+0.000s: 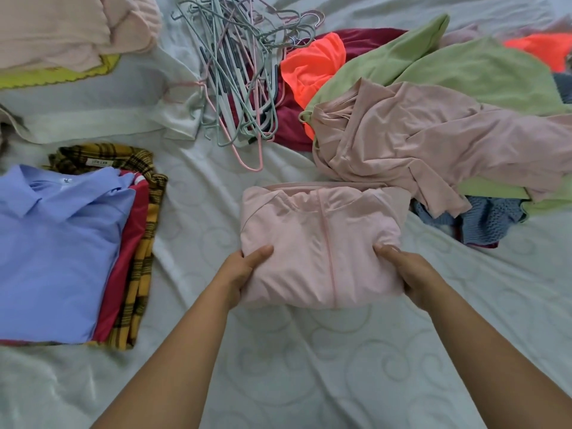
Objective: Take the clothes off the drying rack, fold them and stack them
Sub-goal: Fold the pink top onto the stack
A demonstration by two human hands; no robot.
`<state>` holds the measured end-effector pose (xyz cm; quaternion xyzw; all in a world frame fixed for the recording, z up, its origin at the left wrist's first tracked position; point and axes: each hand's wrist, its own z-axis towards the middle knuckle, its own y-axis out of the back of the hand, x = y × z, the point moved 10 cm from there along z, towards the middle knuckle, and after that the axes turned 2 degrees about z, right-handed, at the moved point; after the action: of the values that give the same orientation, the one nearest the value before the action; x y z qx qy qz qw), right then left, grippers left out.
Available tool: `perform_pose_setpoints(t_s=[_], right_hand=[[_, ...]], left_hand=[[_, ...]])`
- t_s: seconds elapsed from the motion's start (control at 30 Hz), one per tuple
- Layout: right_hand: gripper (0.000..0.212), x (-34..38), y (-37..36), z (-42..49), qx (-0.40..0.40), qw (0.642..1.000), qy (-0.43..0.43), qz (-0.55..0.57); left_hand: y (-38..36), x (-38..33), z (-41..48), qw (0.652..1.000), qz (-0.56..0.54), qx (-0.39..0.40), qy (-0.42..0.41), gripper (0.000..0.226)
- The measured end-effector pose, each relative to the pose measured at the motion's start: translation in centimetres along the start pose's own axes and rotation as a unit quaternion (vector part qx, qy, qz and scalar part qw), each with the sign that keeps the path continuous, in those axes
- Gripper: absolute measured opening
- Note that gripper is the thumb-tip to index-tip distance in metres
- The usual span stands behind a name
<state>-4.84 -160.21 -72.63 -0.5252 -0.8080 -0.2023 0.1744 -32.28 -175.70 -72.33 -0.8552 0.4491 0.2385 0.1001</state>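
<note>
Now both hands, left hand (244, 267) and right hand (405, 270), grip the folded pink jacket (318, 243) by its near corners on the white sheet (309, 366).

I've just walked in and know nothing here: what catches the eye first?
A left hand and right hand grip a folded pink garment in the middle. To its left lies a stack topped by a blue polo shirt; behind, tangled hangers and a heap of unfolded clothes.
</note>
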Motion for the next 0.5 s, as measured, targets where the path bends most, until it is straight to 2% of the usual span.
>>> perform_pose_setpoints(t_s=[0.1,0.23,0.37,0.5], right_hand=[[0.058,-3.1,-0.8,-1.5,0.032,0.998,-0.046,0.025],[0.035,-9.6,-2.0,-5.3,0.052,0.989,-0.106,0.087],[0.021,-12.1,-3.4,-8.3,0.095,0.976,-0.122,0.155],[0.019,-11.6,-2.9,-9.8,0.08,0.984,-0.088,0.135]], left_hand=[[1.1,2.5,-2.3,0.999,-0.024,0.0,0.032,0.04],[2.4,7.8,-6.1,0.996,-0.067,0.027,0.046,0.061],[2.1,10.2,-8.7,0.992,-0.115,0.032,0.041,0.029],[2.5,7.2,-10.5,0.998,-0.034,0.017,-0.056,0.054]])
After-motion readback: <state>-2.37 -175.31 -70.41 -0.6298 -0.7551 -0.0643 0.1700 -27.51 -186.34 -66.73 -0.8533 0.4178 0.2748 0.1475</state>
